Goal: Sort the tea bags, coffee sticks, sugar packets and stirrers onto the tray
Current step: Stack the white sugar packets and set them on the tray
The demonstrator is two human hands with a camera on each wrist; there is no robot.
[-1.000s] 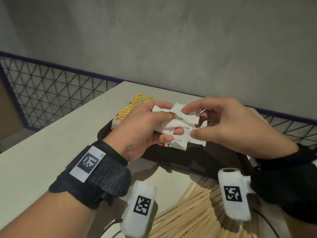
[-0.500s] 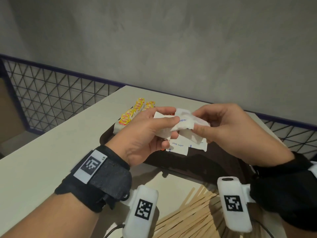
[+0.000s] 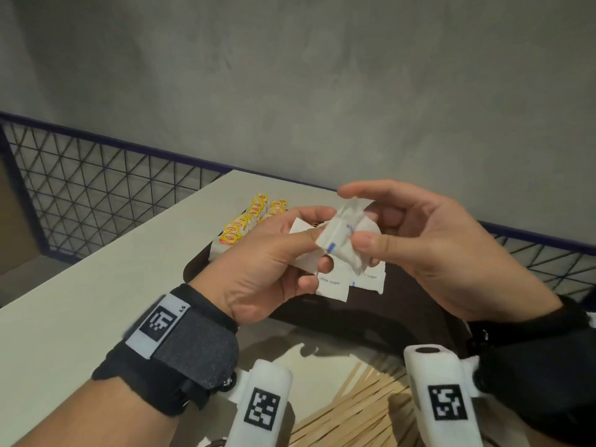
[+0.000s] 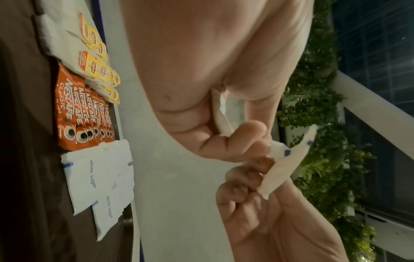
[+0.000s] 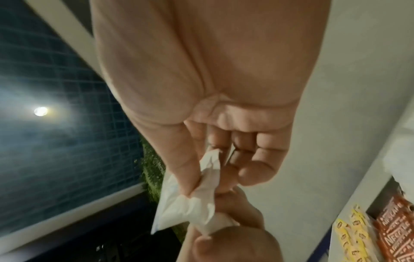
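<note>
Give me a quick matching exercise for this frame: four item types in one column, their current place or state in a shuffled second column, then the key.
Items
1. wooden stirrers
2. coffee sticks
3. tea bags
4. crumpled sugar packet

Places
A. pinched between both hands, above the tray
B. row on the tray between tea bags and flat sugar packets
C. on the table, near side of the tray
D. tray's far left corner

Pairs: 1-C, 2-B, 3-D, 4-A

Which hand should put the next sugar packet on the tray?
Probably the right hand: it pinches one packet apart, above the tray; the left hand holds the rest.
</note>
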